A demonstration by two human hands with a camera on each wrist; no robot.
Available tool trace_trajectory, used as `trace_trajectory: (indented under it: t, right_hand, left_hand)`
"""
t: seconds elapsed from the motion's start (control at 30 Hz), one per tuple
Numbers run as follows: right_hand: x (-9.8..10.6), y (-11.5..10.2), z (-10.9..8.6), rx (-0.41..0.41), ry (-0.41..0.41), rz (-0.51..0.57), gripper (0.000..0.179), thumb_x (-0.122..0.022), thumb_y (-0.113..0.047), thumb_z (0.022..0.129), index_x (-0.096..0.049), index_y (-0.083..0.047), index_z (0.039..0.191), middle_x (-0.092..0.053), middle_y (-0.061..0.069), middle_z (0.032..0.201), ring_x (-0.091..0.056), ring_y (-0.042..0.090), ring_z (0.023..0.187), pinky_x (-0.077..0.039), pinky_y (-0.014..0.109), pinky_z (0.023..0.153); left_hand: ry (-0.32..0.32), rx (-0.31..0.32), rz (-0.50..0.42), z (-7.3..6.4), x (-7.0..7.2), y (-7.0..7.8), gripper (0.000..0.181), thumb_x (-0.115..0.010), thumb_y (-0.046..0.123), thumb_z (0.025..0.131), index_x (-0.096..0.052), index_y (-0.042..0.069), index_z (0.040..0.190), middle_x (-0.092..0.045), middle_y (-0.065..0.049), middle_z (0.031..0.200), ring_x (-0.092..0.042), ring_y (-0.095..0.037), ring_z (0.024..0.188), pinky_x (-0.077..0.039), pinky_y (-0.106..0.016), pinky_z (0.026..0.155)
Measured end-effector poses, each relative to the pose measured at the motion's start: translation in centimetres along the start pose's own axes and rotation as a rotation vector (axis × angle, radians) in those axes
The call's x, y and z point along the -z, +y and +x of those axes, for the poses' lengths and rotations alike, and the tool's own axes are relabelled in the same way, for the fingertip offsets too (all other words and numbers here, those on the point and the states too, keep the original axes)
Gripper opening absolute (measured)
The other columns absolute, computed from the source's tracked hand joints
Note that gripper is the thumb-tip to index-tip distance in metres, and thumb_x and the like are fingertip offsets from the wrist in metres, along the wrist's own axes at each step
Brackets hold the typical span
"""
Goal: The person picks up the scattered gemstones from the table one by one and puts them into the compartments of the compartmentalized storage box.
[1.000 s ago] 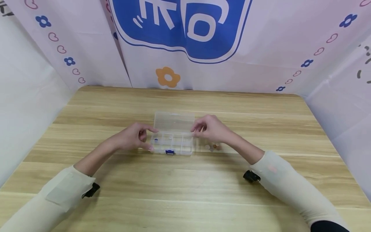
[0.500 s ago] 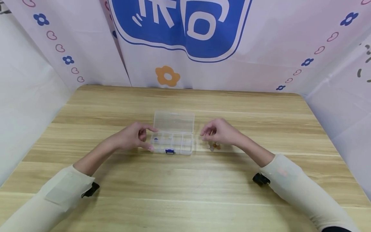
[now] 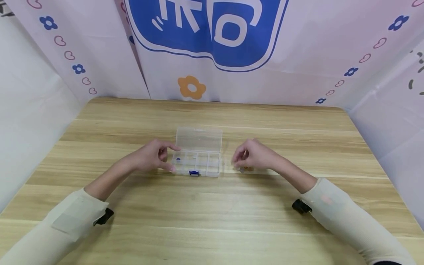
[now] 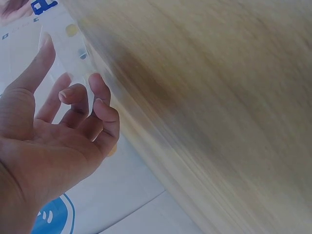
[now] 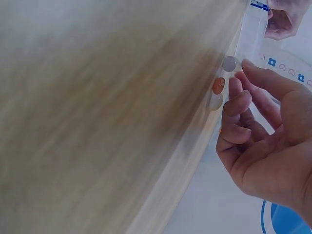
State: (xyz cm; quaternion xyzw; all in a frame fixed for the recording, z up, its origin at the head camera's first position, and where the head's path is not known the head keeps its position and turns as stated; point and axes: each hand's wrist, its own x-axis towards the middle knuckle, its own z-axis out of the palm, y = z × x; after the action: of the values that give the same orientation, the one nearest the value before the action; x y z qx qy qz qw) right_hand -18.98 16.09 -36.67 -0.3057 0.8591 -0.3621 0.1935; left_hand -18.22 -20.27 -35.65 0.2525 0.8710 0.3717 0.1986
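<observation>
Box (image 3: 197, 162), clear, lid (image 3: 198, 140) folded back toward the far edge, sits roughly midway between the left and right edges of the table (image 3: 195, 213) — my left hand (image 3: 150, 156) has thumb and forefinger apart, against its left end. Just right of it: grey bead (image 5: 230, 64), orange bead (image 5: 219, 86), whitish bead (image 5: 216, 102), my right hand (image 3: 253, 154) right by them, thumb and forefinger nearly together — can't tell from out here if I've got one.
</observation>
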Motion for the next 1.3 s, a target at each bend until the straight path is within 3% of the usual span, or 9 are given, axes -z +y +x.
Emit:
trace_trajectory:
  t: [0.37,0.57,0.87,1.3]
  right_hand:
    - [0.17,-0.16,-0.11,-0.023,-0.057,-0.018,0.004,-0.079,-0.005,0.091,-0.080,-0.004,0.087,-0.075,0.002,0.081,-0.070,0.016,0.069,-0.059,0.031,0.059]
    - [0.24,-0.21,-0.05,0.010,-0.087,-0.062,0.005,-0.078,-0.004,0.092,-0.080,-0.004,0.088,-0.076,0.002,0.083,-0.070,0.013,0.072,-0.058,0.026,0.062]
    - [0.38,-0.20,-0.25,0.047,-0.084,-0.034,0.007,-0.074,-0.001,0.094,-0.078,-0.002,0.088,-0.074,0.005,0.081,-0.069,0.016,0.071,-0.057,0.027,0.064]
    - [0.62,-0.28,-0.41,-0.055,-0.091,0.049,0.009,-0.069,-0.002,0.098,-0.076,-0.001,0.094,-0.070,0.006,0.076,-0.062,0.019,0.063,-0.055,0.032,0.061]
  left_hand:
    - [-0.002,-0.004,0.010,-0.03,0.04,0.02,0.063,-0.089,0.008,0.080,-0.061,-0.012,0.134,-0.037,0.002,0.065,-0.037,-0.013,0.063,-0.038,-0.026,0.063]
    - [0.000,-0.011,0.008,-0.08,0.00,-0.02,0.063,-0.089,0.008,0.080,-0.061,-0.012,0.134,-0.038,0.002,0.065,-0.037,-0.012,0.062,-0.038,-0.026,0.062]
    - [-0.001,-0.021,0.006,-0.13,-0.02,0.00,0.064,-0.089,0.008,0.080,-0.061,-0.013,0.133,-0.036,0.003,0.064,-0.036,-0.011,0.061,-0.038,-0.026,0.062]
    - [-0.005,-0.022,-0.005,-0.05,0.00,-0.02,0.064,-0.089,0.007,0.080,-0.060,-0.013,0.134,-0.037,0.003,0.064,-0.036,-0.011,0.061,-0.037,-0.026,0.061]
